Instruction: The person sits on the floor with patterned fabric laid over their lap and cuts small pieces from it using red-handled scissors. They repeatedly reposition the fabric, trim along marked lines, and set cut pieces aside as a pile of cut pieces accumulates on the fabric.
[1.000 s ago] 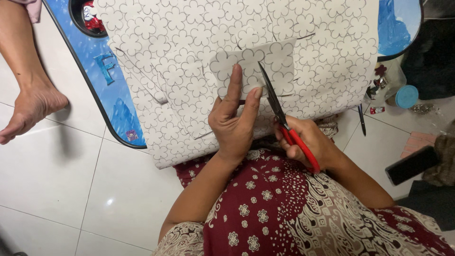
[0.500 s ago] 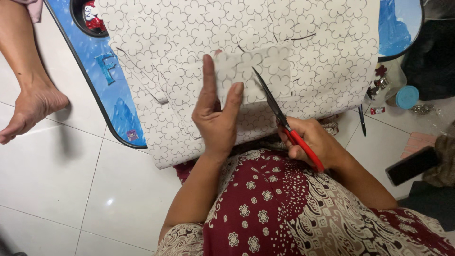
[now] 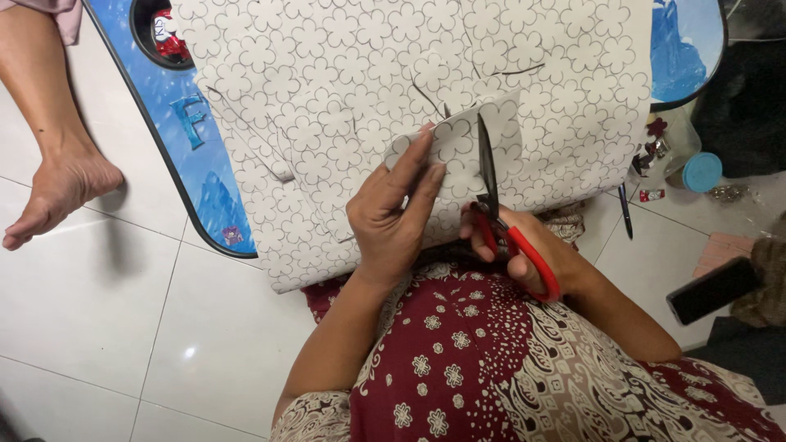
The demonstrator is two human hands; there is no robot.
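Observation:
A large white sheet printed with grey flower outlines (image 3: 344, 90) lies over a low blue table (image 3: 201, 176). My left hand (image 3: 393, 214) pinches a lifted flap of that sheet (image 3: 458, 147) at its left side. My right hand (image 3: 532, 250) grips red-handled scissors (image 3: 499, 209), their dark blades pointing up through the flap's middle. Cut slits show in the sheet just above the flap.
Another person's bare foot (image 3: 57, 184) rests on the white tile floor at the left. A black pen (image 3: 625, 211), a blue lid (image 3: 702, 172) and a dark phone (image 3: 711, 290) lie at the right. My patterned maroon clothing (image 3: 491, 360) fills the bottom.
My left hand slid right along the sheet and now holds the flap raised. The scissors swung from a slant to nearly upright and sit further into the flap.

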